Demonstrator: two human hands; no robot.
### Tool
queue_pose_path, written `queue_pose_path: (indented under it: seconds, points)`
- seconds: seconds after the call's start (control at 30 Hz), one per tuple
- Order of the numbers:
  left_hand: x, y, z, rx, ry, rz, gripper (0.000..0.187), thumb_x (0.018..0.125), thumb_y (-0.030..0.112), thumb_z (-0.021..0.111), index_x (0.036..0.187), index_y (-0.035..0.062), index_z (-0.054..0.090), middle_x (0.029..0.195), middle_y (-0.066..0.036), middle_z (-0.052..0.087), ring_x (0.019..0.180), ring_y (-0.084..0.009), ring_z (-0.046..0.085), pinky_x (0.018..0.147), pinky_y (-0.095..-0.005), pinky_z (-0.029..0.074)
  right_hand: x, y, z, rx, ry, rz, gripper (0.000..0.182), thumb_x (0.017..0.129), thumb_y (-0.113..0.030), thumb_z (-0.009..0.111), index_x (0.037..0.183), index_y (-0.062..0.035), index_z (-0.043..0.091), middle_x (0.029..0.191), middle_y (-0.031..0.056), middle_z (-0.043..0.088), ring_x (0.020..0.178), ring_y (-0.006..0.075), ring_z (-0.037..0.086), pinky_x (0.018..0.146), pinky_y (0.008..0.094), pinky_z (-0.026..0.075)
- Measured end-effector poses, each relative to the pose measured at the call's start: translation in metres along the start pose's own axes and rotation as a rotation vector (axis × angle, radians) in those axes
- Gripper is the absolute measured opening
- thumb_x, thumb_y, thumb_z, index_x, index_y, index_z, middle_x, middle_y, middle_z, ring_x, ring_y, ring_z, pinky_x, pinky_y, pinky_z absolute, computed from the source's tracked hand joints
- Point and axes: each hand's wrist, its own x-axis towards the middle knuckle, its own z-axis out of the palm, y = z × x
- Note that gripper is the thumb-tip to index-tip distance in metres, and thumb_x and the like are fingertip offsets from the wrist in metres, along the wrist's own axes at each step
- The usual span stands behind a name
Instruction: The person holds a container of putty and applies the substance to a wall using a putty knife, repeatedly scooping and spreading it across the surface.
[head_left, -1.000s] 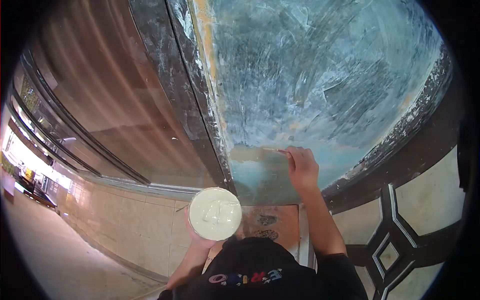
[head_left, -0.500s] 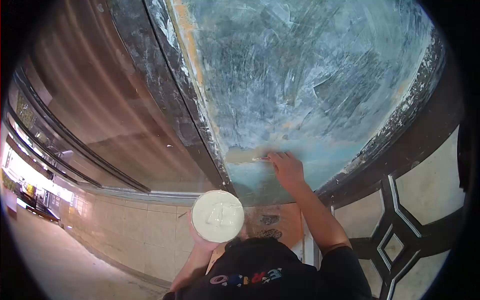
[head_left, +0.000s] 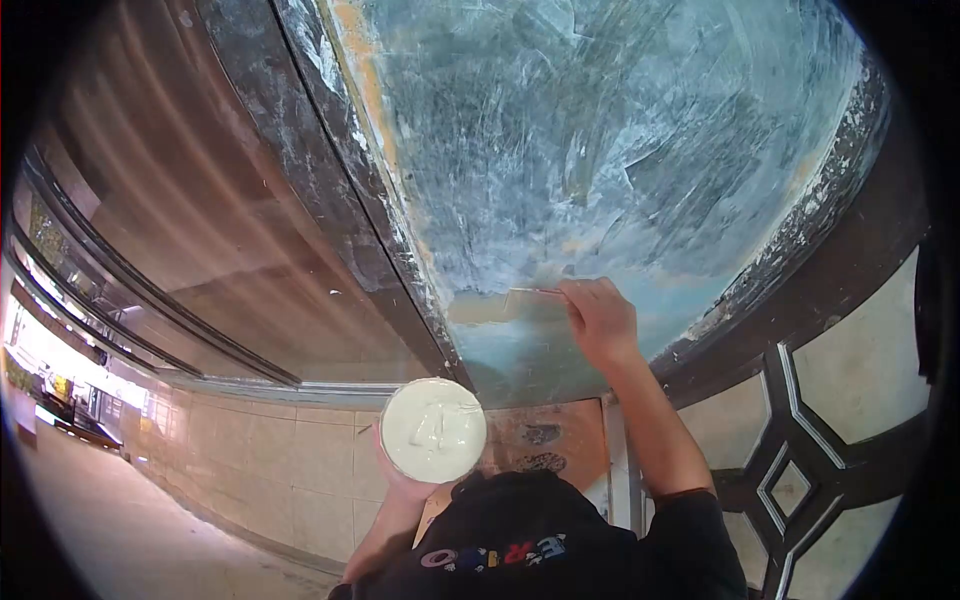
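Tub [head_left: 384,425] with thick cream-white paste [head_left: 430,440] is held low before the person, near the foot of the blue-grey panel [head_left: 500,160]. Left hand [head_left: 400,478] supports this tub from its lower left side; the fingers are mostly hidden by it, so one cannot tell exactly how they are placed. The mouth of the tub faces the camera, and the paste inside is uneven, with ridges and small hollows on its surface.

Right hand [head_left: 606,322] is closed around the end of a thin tool [head_left: 537,291] — it grips with bent fingers, and the tool points to the left. Its tip lies at the upper right end of a beige patch [head_left: 478,307] on the lower part of the panel. Whether the tip presses on the surface, one cannot say with certainty.

Above the patch, the panel is covered with many pale, cloudy strokes; below, it is smoother and more turquoise. On its left side runs a dark frame [head_left: 345,205] with white, flaking marks. The person wears a black shirt [head_left: 540,515] with coloured letters. To the right stands a dark lattice [head_left: 745,490] with light panes, and at the lower left — a wall of beige tiles [head_left: 320,440].
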Motion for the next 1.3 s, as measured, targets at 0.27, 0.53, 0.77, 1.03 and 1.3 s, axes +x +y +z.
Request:
queue_pose_path:
  seconds: [0.27, 0.53, 0.77, 1.03, 1.3]
  points:
    - [0.002, -0.003, 0.002, 0.099, 0.076, 0.029, 0.075, 0.101, 0.066, 0.030, 0.156, 0.0147, 0.039, 0.158, -0.012, 0.042, 0.143, -0.0366, 0.042, 0.117, -0.0577, 0.035, -0.034, 0.016, 0.060, 0.017, -0.104, -0.106, 0.037, 0.085, -0.005, 0.065, 0.119, -0.0182, 0.064, 0.104, 0.0028, 0.068, 0.102, 0.0314, 0.065, 0.076, 0.0411, 0.058]
    - [0.001, -0.001, 0.003, 0.933, -0.057, 0.361, 0.074, 0.101, 0.064, 0.032, 0.155, 0.0128, 0.039, 0.157, -0.013, 0.043, 0.142, -0.0361, 0.044, 0.117, -0.0572, 0.036, -0.001, 0.001, 0.043, 0.003, -0.060, -0.044, 0.033, 0.086, -0.008, 0.066, 0.117, -0.0196, 0.065, 0.098, 0.0017, 0.068, 0.092, 0.0290, 0.065, 0.073, 0.0412, 0.057]
    - [0.003, 0.005, 0.012, 1.234, -0.176, 0.618, 0.075, 0.102, 0.063, 0.031, 0.155, 0.0110, 0.036, 0.156, -0.013, 0.042, 0.140, -0.0338, 0.047, 0.114, -0.0557, 0.040, 0.000, -0.013, 0.001, 0.044, 0.037, -0.003, 0.030, 0.086, -0.007, 0.066, 0.114, -0.0184, 0.067, 0.098, 0.0020, 0.068, 0.090, 0.0306, 0.064, 0.067, 0.0436, 0.057]
    - [0.004, 0.012, 0.022, 0.437, 0.048, 0.238, 0.093, 0.075, 0.011, 0.085, 0.151, 0.0029, 0.033, 0.145, -0.022, 0.050, 0.131, -0.0314, 0.055, 0.108, -0.0476, 0.048, -0.023, -0.002, 0.066, 0.032, -0.008, -0.023, 0.026, 0.084, -0.006, 0.068, 0.107, -0.0166, 0.067, 0.094, 0.0025, 0.068, 0.091, 0.0296, 0.064, 0.068, 0.0436, 0.055]
    - [0.007, 0.029, 0.028, 0.790, -0.103, 0.414, 0.075, 0.088, 0.021, 0.075, 0.150, 0.0016, 0.035, 0.142, -0.019, 0.053, 0.128, -0.0303, 0.058, 0.105, -0.0462, 0.050, -0.010, -0.017, 0.020, 0.078, 0.161, 0.057, 0.031, 0.082, -0.005, 0.067, 0.111, -0.0166, 0.068, 0.098, 0.0020, 0.069, 0.090, 0.0265, 0.064, 0.069, 0.0414, 0.055]
